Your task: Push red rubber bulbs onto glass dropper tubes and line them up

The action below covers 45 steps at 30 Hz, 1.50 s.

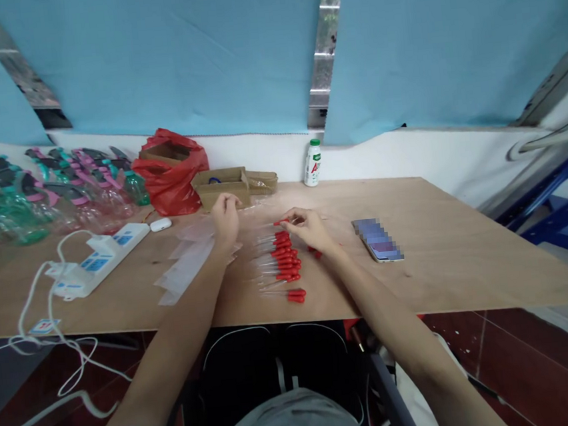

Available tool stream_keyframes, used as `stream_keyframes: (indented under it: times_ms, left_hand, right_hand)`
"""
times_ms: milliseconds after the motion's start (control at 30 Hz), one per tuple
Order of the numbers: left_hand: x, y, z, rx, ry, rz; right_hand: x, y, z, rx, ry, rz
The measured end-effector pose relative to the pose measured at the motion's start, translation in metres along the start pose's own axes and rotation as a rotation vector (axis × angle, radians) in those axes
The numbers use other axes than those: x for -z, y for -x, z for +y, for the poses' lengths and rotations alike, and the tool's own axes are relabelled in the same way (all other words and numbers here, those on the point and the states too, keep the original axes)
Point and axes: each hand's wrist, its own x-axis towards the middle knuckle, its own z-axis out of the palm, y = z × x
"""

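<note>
A row of several glass droppers with red rubber bulbs [284, 258] lies on the wooden table [443, 251] in front of me. My right hand [308, 229] is at the far end of the row, fingers pinched on one red-bulbed dropper [281, 222]. My left hand [225, 218] is curled shut just in front of a small open cardboard box [222, 186]; what it holds I cannot make out. Clear plastic sleeves [184, 266] lie under and left of my left forearm.
A red plastic bag [172, 170] and a second small box [262, 181] stand at the back, with a white bottle [312, 163]. A phone [377, 239] lies right of my hand. A white power strip [98, 259], a white earbud case [160, 224] and piled packaged items [21, 195] are on the left.
</note>
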Motion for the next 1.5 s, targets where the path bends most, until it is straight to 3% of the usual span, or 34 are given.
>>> stream_keyframes:
  times_ms: [67, 200, 333, 467, 667, 767, 1000, 1200, 1500]
  left_hand:
    - [0.006, -0.003, -0.008, -0.051, -0.117, 0.046]
    - [0.011, -0.002, -0.020, -0.022, -0.370, -0.040]
    - [0.012, -0.003, -0.025, -0.002, -0.508, -0.106]
    - [0.013, -0.007, -0.031, -0.005, -0.597, -0.174]
    - [0.008, -0.022, -0.040, -0.061, -0.805, -0.330]
    - [-0.003, -0.032, -0.043, -0.118, -0.956, -0.495]
    - [-0.039, -0.044, -0.050, -0.267, -1.005, -0.698]
    - [-0.069, -0.049, -0.048, -0.336, -1.012, -0.771]
    - [-0.114, -0.073, -0.065, -0.256, -1.020, -0.822]
  right_hand:
    - [0.001, 0.002, -0.002, 0.008, 0.041, -0.102]
    - [0.000, 0.005, -0.003, 0.077, 0.091, -0.245]
    - [-0.001, 0.005, -0.002, 0.109, 0.119, -0.309]
    - [0.001, 0.003, -0.006, 0.121, 0.119, -0.242]
    - [0.002, 0.001, -0.005, 0.091, 0.161, -0.006]
    - [0.003, -0.001, 0.001, 0.086, 0.188, 0.040]
    - [0.007, -0.004, 0.011, 0.100, 0.214, 0.139]
    - [0.009, -0.004, 0.008, 0.055, 0.247, 0.154]
    - [0.008, -0.003, 0.007, 0.019, 0.210, 0.199]
